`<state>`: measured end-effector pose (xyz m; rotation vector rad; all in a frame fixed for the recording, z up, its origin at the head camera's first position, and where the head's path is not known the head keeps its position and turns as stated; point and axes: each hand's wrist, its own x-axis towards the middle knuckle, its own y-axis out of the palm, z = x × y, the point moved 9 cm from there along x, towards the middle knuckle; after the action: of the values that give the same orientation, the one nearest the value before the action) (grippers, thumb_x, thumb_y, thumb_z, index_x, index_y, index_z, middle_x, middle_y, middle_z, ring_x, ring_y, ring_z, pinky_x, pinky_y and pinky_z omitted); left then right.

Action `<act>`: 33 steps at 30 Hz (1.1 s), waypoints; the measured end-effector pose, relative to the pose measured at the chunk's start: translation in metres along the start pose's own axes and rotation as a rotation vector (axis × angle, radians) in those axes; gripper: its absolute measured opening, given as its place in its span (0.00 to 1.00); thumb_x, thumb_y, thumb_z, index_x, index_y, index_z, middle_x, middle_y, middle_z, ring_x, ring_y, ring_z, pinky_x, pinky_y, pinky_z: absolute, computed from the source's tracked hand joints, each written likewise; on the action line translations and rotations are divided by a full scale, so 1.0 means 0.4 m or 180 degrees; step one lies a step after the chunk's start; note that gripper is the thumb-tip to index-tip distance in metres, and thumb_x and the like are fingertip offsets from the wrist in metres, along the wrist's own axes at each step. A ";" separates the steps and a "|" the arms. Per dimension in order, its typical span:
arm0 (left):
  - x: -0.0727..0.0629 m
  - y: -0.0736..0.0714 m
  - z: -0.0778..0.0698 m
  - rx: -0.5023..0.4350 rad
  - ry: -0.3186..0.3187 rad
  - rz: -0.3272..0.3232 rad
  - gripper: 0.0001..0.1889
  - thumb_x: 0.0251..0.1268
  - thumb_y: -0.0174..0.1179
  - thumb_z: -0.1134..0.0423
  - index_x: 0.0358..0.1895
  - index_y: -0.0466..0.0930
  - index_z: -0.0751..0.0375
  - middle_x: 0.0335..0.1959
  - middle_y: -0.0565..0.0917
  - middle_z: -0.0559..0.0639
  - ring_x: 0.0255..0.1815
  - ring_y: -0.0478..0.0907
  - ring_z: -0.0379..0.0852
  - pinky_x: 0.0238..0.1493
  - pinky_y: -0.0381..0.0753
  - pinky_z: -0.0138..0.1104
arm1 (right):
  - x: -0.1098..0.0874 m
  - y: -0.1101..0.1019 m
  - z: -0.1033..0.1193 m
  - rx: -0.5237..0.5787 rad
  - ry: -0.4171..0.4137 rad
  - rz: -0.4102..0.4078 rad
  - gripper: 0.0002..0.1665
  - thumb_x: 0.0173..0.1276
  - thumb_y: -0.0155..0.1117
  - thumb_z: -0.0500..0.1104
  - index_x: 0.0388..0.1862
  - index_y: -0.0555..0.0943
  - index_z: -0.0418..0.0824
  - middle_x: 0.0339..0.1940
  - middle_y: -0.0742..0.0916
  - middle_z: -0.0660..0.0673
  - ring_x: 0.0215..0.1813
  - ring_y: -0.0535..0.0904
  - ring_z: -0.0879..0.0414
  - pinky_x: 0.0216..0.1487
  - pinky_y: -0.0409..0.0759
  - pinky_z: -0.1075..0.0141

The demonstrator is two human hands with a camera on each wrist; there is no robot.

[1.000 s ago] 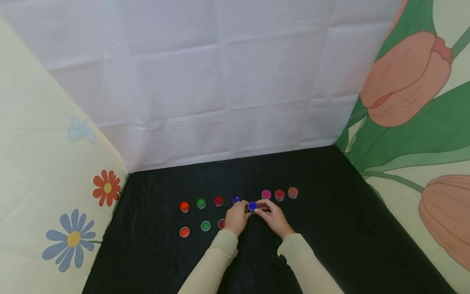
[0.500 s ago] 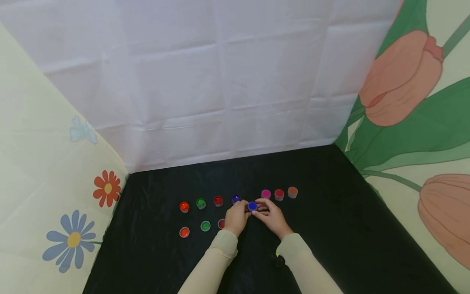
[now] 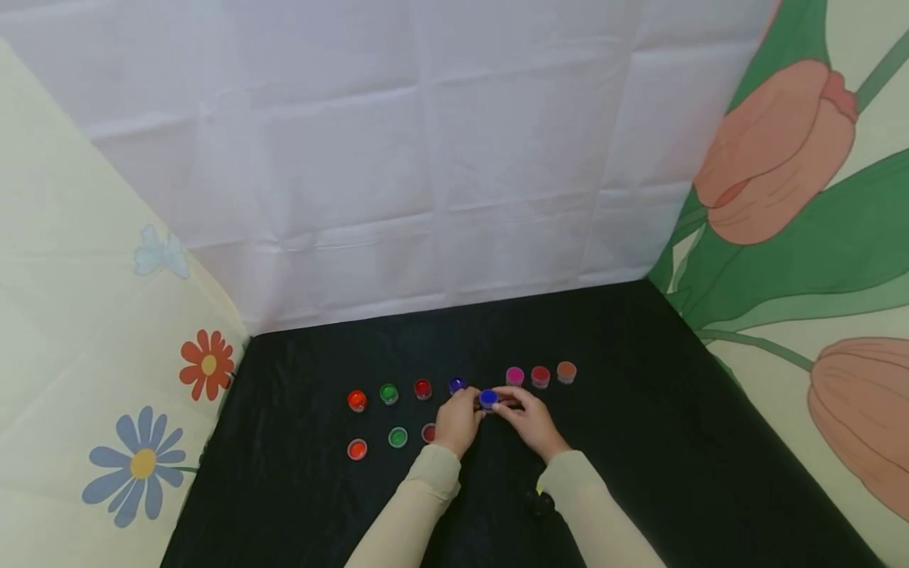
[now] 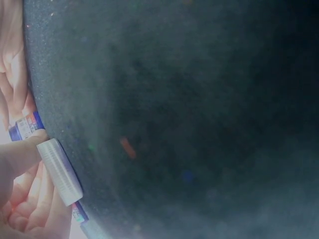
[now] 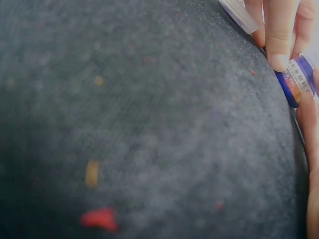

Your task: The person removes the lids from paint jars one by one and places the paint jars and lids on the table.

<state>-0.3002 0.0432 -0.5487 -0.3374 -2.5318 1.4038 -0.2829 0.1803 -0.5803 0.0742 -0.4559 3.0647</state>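
A small blue paint jar [image 3: 488,399] stands between my two hands, with a printed label round its side. My left hand [image 3: 458,420] holds it from the left, its thumb tip against the jar in the left wrist view. From the right, the fingers of my right hand [image 3: 529,420] grip the same jar. Close beside my left hand is a ribbed, pale lid [image 4: 60,172]. Just behind the left fingers sits a dark blue-violet jar [image 3: 458,384], partly hidden. A dark red round piece [image 3: 428,432] lies half covered by the left hand.
An orange-red jar [image 3: 357,400], a green jar [image 3: 388,393] and a red jar [image 3: 423,388] form a row at left. Nearer lie an orange disc [image 3: 357,449] and a green disc [image 3: 398,436]. Pink [image 3: 514,375], red [image 3: 540,376] and orange [image 3: 566,372] jars stand behind the right hand.
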 end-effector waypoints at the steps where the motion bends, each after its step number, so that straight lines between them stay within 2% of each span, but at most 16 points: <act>1: 0.000 0.000 0.000 0.0001 0.0004 -0.0003 0.10 0.67 0.68 0.63 0.49 0.81 0.60 0.40 0.83 0.51 0.41 0.84 0.49 0.48 0.84 0.43 | 0.000 0.000 -0.001 -0.0007 0.0005 0.0009 0.17 0.72 0.67 0.40 0.58 0.83 0.41 0.51 0.86 0.43 0.51 0.82 0.50 0.55 0.82 0.57; 5: -0.001 -0.003 -0.002 0.0001 0.0027 -0.0030 0.10 0.67 0.68 0.64 0.48 0.81 0.59 0.39 0.82 0.51 0.40 0.84 0.50 0.47 0.84 0.43 | 0.001 -0.001 -0.004 0.0051 0.0019 0.0014 0.16 0.72 0.68 0.40 0.57 0.82 0.40 0.53 0.86 0.41 0.52 0.82 0.49 0.56 0.82 0.56; 12: -0.002 -0.001 0.000 0.0049 0.0043 -0.0052 0.10 0.66 0.68 0.63 0.47 0.81 0.58 0.38 0.82 0.51 0.40 0.84 0.50 0.46 0.84 0.43 | -0.002 0.003 -0.004 0.0221 0.0104 -0.0014 0.18 0.68 0.71 0.38 0.55 0.81 0.36 0.51 0.85 0.39 0.52 0.83 0.48 0.55 0.82 0.64; 20: 0.000 0.004 0.004 0.0070 0.0034 -0.0024 0.11 0.66 0.69 0.63 0.48 0.81 0.59 0.39 0.82 0.51 0.40 0.84 0.49 0.46 0.84 0.43 | -0.025 -0.001 0.072 0.0064 0.0098 0.0015 0.18 0.69 0.69 0.33 0.55 0.79 0.30 0.50 0.84 0.35 0.52 0.83 0.45 0.56 0.82 0.61; 28: 0.004 0.007 0.006 0.0038 0.0014 0.0011 0.10 0.67 0.68 0.63 0.48 0.81 0.59 0.39 0.82 0.51 0.40 0.84 0.49 0.47 0.84 0.43 | -0.007 0.005 0.006 0.0104 0.0098 -0.0008 0.18 0.72 0.67 0.38 0.59 0.81 0.35 0.54 0.84 0.39 0.54 0.82 0.48 0.57 0.81 0.60; 33: 0.005 0.007 0.007 0.0017 0.0003 0.0031 0.11 0.67 0.68 0.63 0.49 0.81 0.59 0.39 0.82 0.51 0.40 0.84 0.50 0.47 0.84 0.44 | -0.004 0.007 -0.003 0.0113 -0.0019 0.0047 0.19 0.72 0.67 0.39 0.60 0.82 0.37 0.54 0.84 0.40 0.53 0.82 0.49 0.56 0.82 0.63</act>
<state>-0.3027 0.0432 -0.5522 -0.3499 -2.5285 1.4136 -0.2814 0.1779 -0.5825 0.0817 -0.4041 3.0883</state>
